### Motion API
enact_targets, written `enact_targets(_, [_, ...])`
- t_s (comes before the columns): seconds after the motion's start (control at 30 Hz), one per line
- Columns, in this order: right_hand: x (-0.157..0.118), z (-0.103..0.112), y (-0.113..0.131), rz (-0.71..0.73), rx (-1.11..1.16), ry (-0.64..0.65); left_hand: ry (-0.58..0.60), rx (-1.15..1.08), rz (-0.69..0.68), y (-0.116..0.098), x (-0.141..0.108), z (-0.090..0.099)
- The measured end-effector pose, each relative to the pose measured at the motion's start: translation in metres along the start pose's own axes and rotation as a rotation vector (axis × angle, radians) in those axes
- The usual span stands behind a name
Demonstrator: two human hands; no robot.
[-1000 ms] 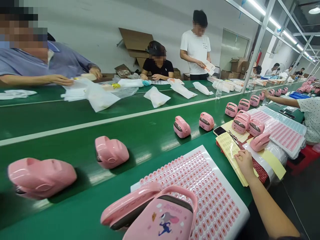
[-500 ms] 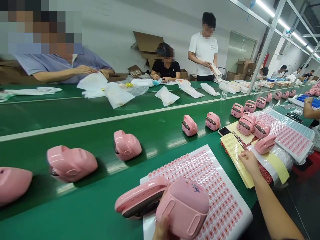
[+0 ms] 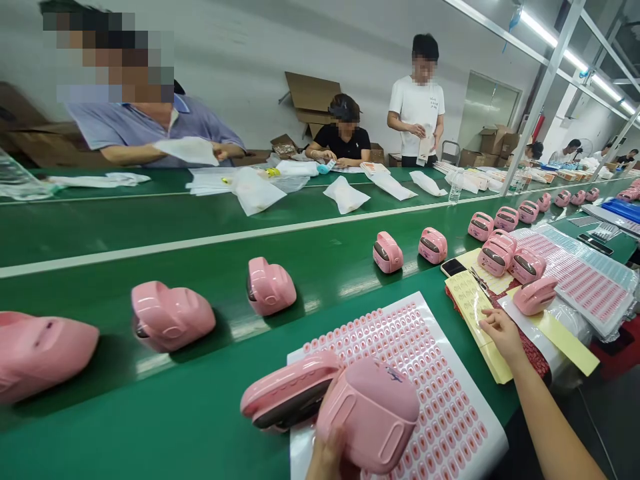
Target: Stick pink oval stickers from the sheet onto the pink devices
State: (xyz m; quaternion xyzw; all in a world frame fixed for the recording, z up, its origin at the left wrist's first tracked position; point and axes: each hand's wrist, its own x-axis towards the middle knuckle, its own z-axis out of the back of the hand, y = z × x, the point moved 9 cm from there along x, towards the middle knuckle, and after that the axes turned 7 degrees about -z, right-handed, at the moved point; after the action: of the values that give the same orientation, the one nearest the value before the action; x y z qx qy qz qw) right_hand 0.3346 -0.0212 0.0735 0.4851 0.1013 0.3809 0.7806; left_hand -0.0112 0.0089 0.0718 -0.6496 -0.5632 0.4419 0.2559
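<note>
Two belts: row of pink devices along the nearer green belt.
Left hand: clamped on a pink case, its picture side turned away since earlier, above the sticker sheet.
Right hand: open, fingers resting on yellow paper.

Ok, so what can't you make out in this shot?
From the head camera:
The underside of the pink plastic device, hidden by the left hand and cut off by the bottom edge.
Part of the second pink device, hidden behind the first.
The print on the yellow sheets beside the right hand, too small to read.
The markings on the pink labels, too small.
</note>
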Motion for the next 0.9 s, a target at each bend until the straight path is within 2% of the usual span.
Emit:
enact_targets(0.33, [0.003,0.006,-0.004,-0.076,-0.067,-0.112,0.07,-0.009,-0.008,-0.008,-0.002,-0.007])
enact_targets(0.5, [-0.001,0.009,-0.004,-0.08,-0.071,-0.121,0.058,0.018,0.018,-0.006,-0.001,-0.002])
enact_targets(0.9, [-0.015,0.005,0.01,0.037,-0.105,-0.097,0.086,0.054,0.011,-0.014,-0.003,-0.005])
